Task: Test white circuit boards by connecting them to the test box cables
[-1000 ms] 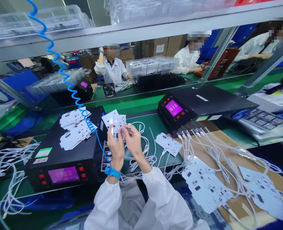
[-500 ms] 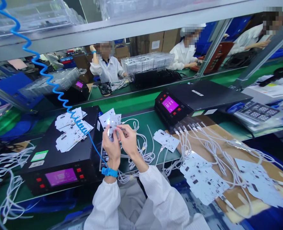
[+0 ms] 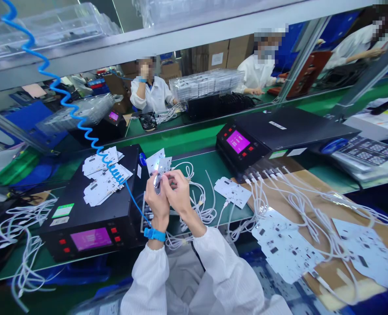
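A white circuit board [image 3: 164,165] is pinched between my two hands, tilted steeply over the bench. My left hand [image 3: 156,202], wearing a blue wrist strap [image 3: 155,234], grips its near end with closed fingers. My right hand [image 3: 178,194] is closed at the same edge, thumb and fingertips meeting close to the left thumb. Fingers cover much of the board's lower part. Just behind it lies another white board [image 3: 155,159]. White cables [image 3: 200,208] lie looped to the right of my hands, and a single circuit board [image 3: 232,191] with a cable plugged in rests beyond them.
Left stands a black tester [image 3: 92,214] with stacked boards [image 3: 106,186] on top and a coiled blue cord [image 3: 92,133] hanging over it. Another black tester [image 3: 279,131] feeds cables to boards [image 3: 284,245] on brown cardboard [image 3: 336,280]. Co-workers sit across the bench.
The camera view has shifted slightly, so the scene sits further right. The board between my hands has tipped more edge-on, with both hands still closed on it.
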A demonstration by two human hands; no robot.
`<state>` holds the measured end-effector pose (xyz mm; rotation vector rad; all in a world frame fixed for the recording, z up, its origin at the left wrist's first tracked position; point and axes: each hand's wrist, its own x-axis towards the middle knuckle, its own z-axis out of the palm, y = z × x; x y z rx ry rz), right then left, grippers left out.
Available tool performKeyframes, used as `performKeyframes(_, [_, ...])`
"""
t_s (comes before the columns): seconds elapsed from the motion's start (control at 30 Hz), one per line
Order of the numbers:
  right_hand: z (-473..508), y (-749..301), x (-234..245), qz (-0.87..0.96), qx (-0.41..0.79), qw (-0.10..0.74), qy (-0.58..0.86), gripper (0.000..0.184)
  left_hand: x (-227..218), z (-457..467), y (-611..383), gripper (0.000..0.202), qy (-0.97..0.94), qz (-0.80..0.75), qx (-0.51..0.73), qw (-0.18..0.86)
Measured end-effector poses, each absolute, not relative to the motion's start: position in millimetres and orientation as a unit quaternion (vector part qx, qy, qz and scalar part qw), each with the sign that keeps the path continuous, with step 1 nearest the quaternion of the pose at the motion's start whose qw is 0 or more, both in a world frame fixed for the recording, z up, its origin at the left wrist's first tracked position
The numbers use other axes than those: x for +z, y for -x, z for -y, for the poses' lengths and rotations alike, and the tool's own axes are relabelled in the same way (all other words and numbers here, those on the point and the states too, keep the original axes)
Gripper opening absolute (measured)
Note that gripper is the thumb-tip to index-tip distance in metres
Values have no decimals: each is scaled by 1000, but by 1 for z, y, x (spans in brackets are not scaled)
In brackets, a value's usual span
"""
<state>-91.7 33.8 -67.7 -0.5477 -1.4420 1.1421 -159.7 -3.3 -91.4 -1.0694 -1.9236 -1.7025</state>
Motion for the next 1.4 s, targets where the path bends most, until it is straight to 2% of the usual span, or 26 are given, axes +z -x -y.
performKeyframes(0.57, [-31,90,-62,645,405,595,258,17,-92,5,151,36,435,667,-582,165])
performKeyframes(0.8, [-53,98,-69,650,441,560,263,20,-87,-5,157,43,431,708,-547,122])
performKeyframes(1.03, [-101,99,-65,620,527,488,316,31,-81,8,163,58,422,727,-524,139])
performKeyframes(1.23, [-156,122,-55,702,459,346,420,19,-74,43,154,40,442,744,-489,109])
performKeyframes(1.4, [-178,169,-70,737,455,266,424,15,-70,83,139,41,409,768,-493,28])
